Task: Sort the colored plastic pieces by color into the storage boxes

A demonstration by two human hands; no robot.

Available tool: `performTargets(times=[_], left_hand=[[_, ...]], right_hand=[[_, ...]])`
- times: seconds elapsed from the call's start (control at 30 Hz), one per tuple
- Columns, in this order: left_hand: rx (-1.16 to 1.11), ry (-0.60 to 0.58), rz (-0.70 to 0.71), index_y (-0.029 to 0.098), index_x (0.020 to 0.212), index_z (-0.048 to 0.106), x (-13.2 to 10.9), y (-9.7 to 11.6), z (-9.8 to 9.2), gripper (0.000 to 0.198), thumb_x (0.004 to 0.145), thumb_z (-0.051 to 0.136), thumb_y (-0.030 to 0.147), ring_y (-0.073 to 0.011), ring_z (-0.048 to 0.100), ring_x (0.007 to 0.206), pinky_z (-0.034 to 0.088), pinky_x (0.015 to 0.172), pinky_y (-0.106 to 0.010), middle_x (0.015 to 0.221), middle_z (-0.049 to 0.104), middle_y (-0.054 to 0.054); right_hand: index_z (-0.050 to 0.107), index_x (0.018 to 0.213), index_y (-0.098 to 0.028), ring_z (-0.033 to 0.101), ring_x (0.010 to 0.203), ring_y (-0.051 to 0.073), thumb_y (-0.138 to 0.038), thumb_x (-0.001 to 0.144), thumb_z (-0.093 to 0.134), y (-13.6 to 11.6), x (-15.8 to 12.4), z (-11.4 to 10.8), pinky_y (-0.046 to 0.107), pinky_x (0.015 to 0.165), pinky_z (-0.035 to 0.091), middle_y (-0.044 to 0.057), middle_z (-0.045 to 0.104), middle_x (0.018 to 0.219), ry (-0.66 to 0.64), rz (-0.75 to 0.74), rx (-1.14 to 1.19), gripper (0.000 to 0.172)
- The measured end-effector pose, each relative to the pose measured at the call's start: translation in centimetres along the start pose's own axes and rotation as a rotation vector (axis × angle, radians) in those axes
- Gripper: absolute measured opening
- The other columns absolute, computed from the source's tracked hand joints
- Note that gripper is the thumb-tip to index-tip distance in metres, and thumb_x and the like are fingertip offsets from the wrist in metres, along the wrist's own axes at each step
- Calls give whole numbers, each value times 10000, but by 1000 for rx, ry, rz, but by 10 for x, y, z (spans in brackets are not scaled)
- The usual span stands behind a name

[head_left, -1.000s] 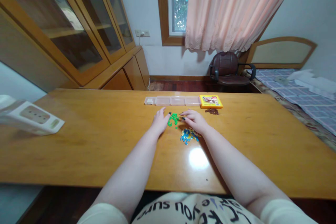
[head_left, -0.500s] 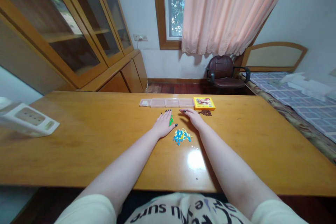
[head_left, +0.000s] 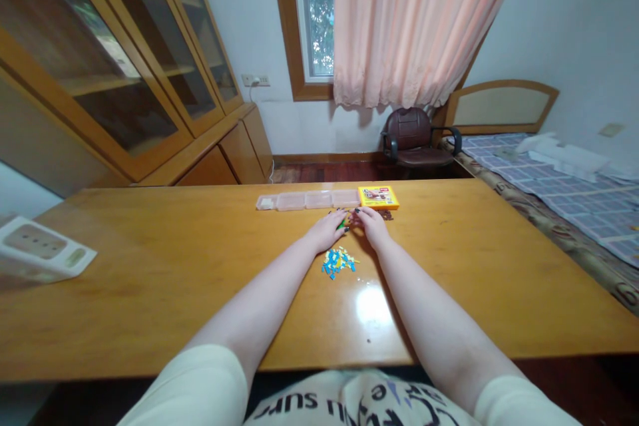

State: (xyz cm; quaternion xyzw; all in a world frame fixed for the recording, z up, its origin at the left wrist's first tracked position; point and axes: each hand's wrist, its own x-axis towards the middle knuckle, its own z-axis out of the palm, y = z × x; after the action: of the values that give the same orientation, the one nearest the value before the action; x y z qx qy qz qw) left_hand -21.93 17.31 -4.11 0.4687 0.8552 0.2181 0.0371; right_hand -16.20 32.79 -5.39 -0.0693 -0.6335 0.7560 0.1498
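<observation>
Across worktop [head_left: 174, 266], left hand [head_left: 326, 231], fingers loosely extended, slides rightward over green pieces [head_left: 342, 223] toward half-curled right hand [head_left: 373, 223]; green now nearer brown pieces [head_left: 386, 215]; any grip, can't tell.

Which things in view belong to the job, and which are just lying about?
Likely job:
- green pieces by left hand
- blue-yellow pile
- brown pieces
- clear tray
- yellow box

Likely lying about:
- white object, far left
- chair
- bed
</observation>
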Motion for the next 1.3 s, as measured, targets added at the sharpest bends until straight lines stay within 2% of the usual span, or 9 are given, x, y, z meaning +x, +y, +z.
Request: performTargets(times=[0.17,0.3,0.43,0.67,0.97,1.03,1.13,1.23,1.3], left_hand=[[8,47,-123,119,1433,259,-36,-12,-15,616,887,396,368,-210,246,1380,216,1136,-365,1494,275,-124],[159,-16,-293,71,1435,241,-63,-17,-16,740,863,401,512,-271,204,1391,176,1137,-430,1498,233,-174],[274,-105,-320,89,1438,251,-59,-10,-7,670,899,330,479,-263,142,1407,91,1141,-470,1510,202,-146],[312,-114,-375,66,1441,235,-32,0,3,620,920,296,396,-265,130,1408,109,1137,-466,1512,183,-158],[219,-81,-413,85,1420,276,-8,8,5,606,902,320,394,-277,106,1411,78,1130,-505,1516,171,-163],[-8,25,-445,90,1381,339,-6,7,0,598,870,393,397,-284,125,1408,111,1128,-491,1505,212,-173],[-715,266,-646,149,1236,487,-9,0,-13,459,827,471,355,-273,324,1334,343,1032,-406,1408,409,-160],[-984,221,-774,177,1091,536,-18,-9,-23,324,842,428,353,-204,639,871,509,661,-289,962,659,-104],[-1137,129,-827,164,999,549,-25,-10,-23,254,821,458,321,-140,587,547,431,459,-212,670,616,-38]], right_hand=[[609,725,-171,511,650,149,-376,797,492,-12,-12,-2,255,623,377,13,598,666,-33,-199,-701,247],[590,665,-171,454,572,124,-322,823,456,-20,-20,6,232,562,307,-5,558,597,-274,-190,-949,257],[607,630,-173,435,559,125,-282,797,483,-25,-24,12,241,547,269,12,586,609,-441,-210,-1160,235],[642,706,-159,498,669,149,-191,797,467,-22,-18,11,243,627,334,56,632,734,-407,-332,-1182,199],[621,684,-152,510,689,155,-191,793,502,-14,-8,5,261,663,370,51,615,723,-255,-277,-1038,166],[600,649,-153,506,646,146,-214,776,523,-16,-8,3,253,626,371,36,600,667,-197,-184,-928,160],[570,659,-152,451,495,107,-237,786,488,-23,-6,0,220,498,348,0,546,553,-44,65,-542,173],[567,752,-138,349,376,68,-223,807,429,-31,-5,-3,175,365,252,-22,504,495,-99,422,-114,171],[576,812,-113,316,342,51,-213,820,417,-36,-6,-4,147,319,186,-16,507,477,-256,688,27,188]])
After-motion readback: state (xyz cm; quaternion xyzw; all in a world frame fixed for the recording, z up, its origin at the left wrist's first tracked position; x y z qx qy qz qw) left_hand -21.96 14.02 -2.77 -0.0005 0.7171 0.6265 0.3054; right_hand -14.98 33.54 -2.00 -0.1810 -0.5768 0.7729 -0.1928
